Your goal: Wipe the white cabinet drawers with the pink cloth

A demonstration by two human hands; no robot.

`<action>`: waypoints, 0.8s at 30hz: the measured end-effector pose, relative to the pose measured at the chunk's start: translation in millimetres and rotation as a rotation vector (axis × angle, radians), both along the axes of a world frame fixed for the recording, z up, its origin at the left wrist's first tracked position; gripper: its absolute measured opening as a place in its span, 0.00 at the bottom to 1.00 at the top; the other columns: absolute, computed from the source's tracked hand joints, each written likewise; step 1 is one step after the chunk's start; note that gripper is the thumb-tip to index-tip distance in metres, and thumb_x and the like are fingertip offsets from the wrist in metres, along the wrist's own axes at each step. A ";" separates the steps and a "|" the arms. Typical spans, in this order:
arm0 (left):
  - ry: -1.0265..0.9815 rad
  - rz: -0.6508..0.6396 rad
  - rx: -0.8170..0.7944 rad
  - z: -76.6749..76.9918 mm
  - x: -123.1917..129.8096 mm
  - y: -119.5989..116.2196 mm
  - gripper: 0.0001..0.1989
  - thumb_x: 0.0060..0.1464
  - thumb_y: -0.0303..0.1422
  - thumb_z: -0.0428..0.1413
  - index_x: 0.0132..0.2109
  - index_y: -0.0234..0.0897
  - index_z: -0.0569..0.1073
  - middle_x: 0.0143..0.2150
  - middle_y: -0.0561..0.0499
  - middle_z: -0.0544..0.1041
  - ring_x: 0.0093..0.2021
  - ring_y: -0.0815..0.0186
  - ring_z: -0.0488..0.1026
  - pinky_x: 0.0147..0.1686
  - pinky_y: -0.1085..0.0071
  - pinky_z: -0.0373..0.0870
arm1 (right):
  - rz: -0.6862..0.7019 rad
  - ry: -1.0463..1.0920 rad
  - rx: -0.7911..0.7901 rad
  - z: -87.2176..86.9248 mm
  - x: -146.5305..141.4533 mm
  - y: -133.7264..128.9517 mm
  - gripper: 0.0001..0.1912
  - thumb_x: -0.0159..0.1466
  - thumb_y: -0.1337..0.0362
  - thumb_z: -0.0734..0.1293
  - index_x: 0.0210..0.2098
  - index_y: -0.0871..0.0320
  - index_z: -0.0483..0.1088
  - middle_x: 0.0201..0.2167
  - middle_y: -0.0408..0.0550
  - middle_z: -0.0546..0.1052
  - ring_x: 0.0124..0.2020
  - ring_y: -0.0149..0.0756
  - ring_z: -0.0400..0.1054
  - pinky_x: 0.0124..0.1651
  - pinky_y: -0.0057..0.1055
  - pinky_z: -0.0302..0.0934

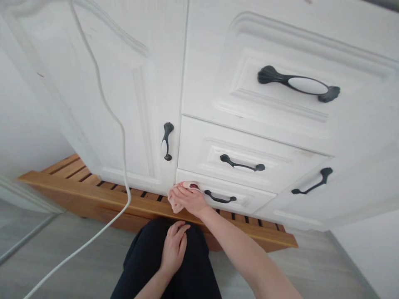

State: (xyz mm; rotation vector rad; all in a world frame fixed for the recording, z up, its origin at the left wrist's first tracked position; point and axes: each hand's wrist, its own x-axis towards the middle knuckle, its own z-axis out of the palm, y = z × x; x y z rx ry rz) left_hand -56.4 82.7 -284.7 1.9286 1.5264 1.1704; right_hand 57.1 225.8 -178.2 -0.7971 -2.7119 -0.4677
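Observation:
My right hand (190,199) is closed on a pale pink cloth (175,202) with a dark red patch, pressed to the left end of the lowest drawer front (249,202) of a white cabinet. Just right of the fingers is that drawer's black handle (220,198). My left hand (175,245) rests on my dark trousers, holding nothing, its fingers loosely bent and partly apart.
A slatted wooden bench (124,203) runs along the cabinet's base. A white cable (124,145) hangs before the left door (118,91) and trails to the lower left. Black handles (299,84) stick out from the drawers. Grey floor (90,265) shows below.

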 end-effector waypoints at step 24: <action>0.048 -0.005 0.088 -16.2 2.5 3.0 0.16 0.62 0.34 0.48 0.53 0.45 0.75 0.54 0.45 0.72 0.55 0.56 0.70 0.55 0.52 0.72 | -0.366 0.115 -0.279 -1.3 264.1 -100.7 0.23 0.62 0.78 0.63 0.49 0.48 0.73 0.55 0.46 0.77 0.56 0.36 0.69 0.53 0.38 0.63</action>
